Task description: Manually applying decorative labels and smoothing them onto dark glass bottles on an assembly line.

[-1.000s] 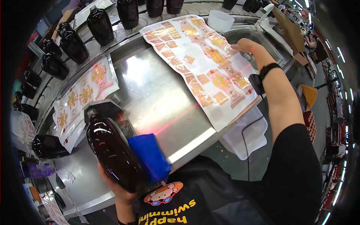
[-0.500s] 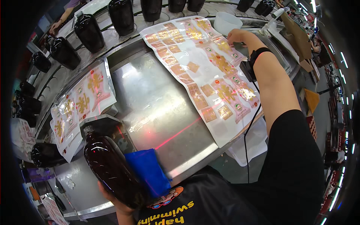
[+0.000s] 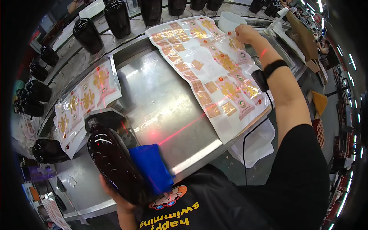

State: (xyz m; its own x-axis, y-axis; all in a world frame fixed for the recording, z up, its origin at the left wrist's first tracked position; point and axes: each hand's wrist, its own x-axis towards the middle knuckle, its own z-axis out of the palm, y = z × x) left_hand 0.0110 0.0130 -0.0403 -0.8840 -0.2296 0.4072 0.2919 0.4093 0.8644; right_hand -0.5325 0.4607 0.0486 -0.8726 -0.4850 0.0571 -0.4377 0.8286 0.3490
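Observation:
My left hand [image 3: 113, 192] is wrapped around the lower side of a dark brown bottle [image 3: 111, 161], which lies tilted with its neck in a black-and-metal holder [image 3: 105, 114]. A blue cloth [image 3: 151, 168] sits against the bottle's right side. My right arm reaches across to the far right, where my right hand [image 3: 247, 35] pinches at the far corner of a sheet of pink and gold labels [image 3: 199, 53]. What lies between its fingertips is small and partly hidden. A white plastic tub [image 3: 230, 22] stands just beyond that hand.
More label sheets [image 3: 88, 96] lie at the left. Several dark bottles [image 3: 117, 19] stand along a curved conveyor [image 3: 65, 73] at the back. Another dark bottle [image 3: 48, 150] rests at far left. A cardboard box [image 3: 303, 36] stands at the far right, and a black cable [image 3: 245, 153] hangs from my right wrist.
My right hand has shifted slightly right and away at the sheet's far corner. The bottle and left hand have stayed nearly in place; the view has moved a little.

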